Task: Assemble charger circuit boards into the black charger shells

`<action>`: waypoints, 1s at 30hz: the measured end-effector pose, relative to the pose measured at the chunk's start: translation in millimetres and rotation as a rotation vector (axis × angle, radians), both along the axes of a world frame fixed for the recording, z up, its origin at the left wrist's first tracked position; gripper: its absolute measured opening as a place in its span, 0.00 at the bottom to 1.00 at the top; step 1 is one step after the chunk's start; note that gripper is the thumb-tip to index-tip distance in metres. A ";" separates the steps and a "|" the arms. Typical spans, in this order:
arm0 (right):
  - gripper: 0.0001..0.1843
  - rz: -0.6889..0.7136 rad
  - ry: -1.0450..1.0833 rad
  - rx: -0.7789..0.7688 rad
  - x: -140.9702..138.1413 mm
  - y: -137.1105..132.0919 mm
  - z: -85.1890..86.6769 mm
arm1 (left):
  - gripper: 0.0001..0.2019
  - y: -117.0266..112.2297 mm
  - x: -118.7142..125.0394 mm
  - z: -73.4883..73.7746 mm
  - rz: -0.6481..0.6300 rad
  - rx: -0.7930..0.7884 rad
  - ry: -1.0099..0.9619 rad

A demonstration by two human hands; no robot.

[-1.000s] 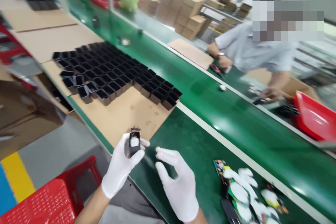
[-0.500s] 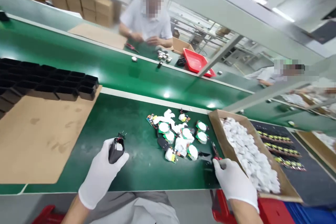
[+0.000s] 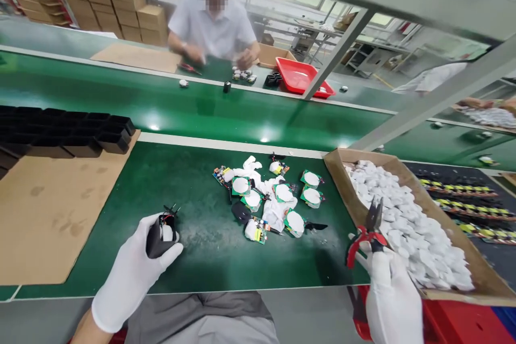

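Observation:
My left hand, in a white glove, is closed around a small black housing with a white part inside and thin leads sticking out of its top. My right hand, also gloved, grips red-handled cutters with the jaws pointing up, over the near edge of a cardboard tray full of white pieces. Between my hands a heap of green circuit boards with white discs lies on the green table.
Rows of empty black housings stand on a cardboard sheet at the left. A green conveyor belt runs behind. Across it a person in a light shirt works beside a red tray. Component strips lie at the right.
My view swung right from the black housings to the circuit boards. My right hand reached to the tray's edge, picked up the red-handled cutters and lifted them. My left hand kept its housing.

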State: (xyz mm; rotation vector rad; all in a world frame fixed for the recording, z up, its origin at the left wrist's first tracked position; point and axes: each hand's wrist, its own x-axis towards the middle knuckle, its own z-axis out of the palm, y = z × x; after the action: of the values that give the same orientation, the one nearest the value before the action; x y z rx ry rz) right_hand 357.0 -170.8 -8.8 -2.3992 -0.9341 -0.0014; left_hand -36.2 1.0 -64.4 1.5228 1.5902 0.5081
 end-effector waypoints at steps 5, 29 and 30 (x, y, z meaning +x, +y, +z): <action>0.19 0.289 0.150 -0.036 -44.6 23.8 7.3 | 0.27 -0.9 1.4 -1.7 -0.157 0.152 0.004; 0.14 1.212 0.200 -0.087 -112.7 106.3 21.8 | 0.24 16.2 -0.3 45.1 -0.649 0.529 0.432; 0.14 1.212 0.203 -0.097 -112.8 106.3 22.3 | 0.25 16.3 0.0 45.8 -0.669 0.524 0.463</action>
State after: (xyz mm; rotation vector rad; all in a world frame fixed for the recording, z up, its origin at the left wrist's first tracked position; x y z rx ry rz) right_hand 244.1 -64.5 13.5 -1.5068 -2.1177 0.7174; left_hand -36.2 17.3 -18.6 2.5800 1.1828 0.1936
